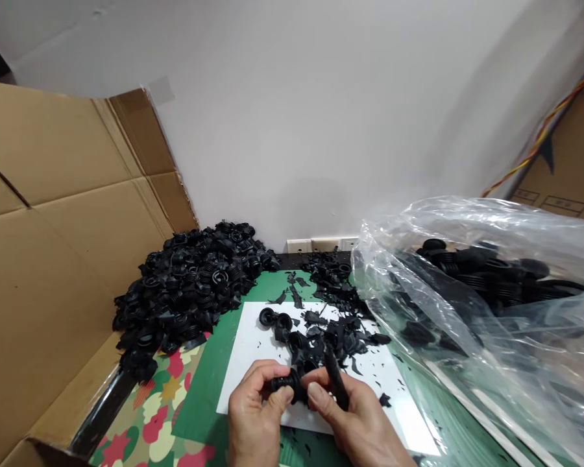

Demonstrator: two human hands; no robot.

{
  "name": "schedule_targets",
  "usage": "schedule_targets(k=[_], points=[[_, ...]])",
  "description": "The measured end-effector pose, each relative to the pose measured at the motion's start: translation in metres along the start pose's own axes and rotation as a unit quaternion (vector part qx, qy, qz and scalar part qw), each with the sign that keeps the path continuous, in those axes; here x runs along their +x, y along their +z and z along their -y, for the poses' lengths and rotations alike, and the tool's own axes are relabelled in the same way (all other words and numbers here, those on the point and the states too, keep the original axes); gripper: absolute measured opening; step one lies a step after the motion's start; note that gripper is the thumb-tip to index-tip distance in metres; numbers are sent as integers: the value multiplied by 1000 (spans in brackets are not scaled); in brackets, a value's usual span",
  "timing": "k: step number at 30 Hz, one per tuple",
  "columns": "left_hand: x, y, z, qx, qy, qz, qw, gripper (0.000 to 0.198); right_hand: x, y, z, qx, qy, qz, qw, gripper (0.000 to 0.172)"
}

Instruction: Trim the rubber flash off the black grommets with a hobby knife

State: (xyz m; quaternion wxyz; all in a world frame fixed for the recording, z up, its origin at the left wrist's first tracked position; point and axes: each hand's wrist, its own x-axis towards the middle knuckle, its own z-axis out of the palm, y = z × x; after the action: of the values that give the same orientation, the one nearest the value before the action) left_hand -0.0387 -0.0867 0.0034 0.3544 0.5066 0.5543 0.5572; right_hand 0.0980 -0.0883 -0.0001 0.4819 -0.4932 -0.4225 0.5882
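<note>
At the lower middle, my left hand (259,408) pinches a small black ribbed rubber part (281,383) between thumb and fingers. Close beside it, my right hand (353,415) has its thumb and fingertips closed at the part's other end. A dark pen-like tool (335,377) rests in that same hand, slanting up from between thumb and index finger. Both hands are over the front of a white sheet (243,344). Just beyond the fingers, several black rubber parts (283,322) and torn black scraps (343,337) lie on the sheet.
A large heap of black ribbed parts (189,285) sits left, beside an upright cardboard panel (78,194). A clear plastic bag (448,311) holding black parts takes up the right. More scraps (331,279) lie behind the sheet on the green mat (204,389). Wall sockets (325,245) are behind.
</note>
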Motion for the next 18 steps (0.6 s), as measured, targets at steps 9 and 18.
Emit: schedule_targets(k=[9, 18], points=[[0, 1, 9, -91, -81, 31, 992, 27, 3, 6, -11, 90, 60, 18, 994, 39], [5, 0, 11, -119, -69, 16, 990, 29, 4, 7, -17, 91, 52, 4, 994, 38]])
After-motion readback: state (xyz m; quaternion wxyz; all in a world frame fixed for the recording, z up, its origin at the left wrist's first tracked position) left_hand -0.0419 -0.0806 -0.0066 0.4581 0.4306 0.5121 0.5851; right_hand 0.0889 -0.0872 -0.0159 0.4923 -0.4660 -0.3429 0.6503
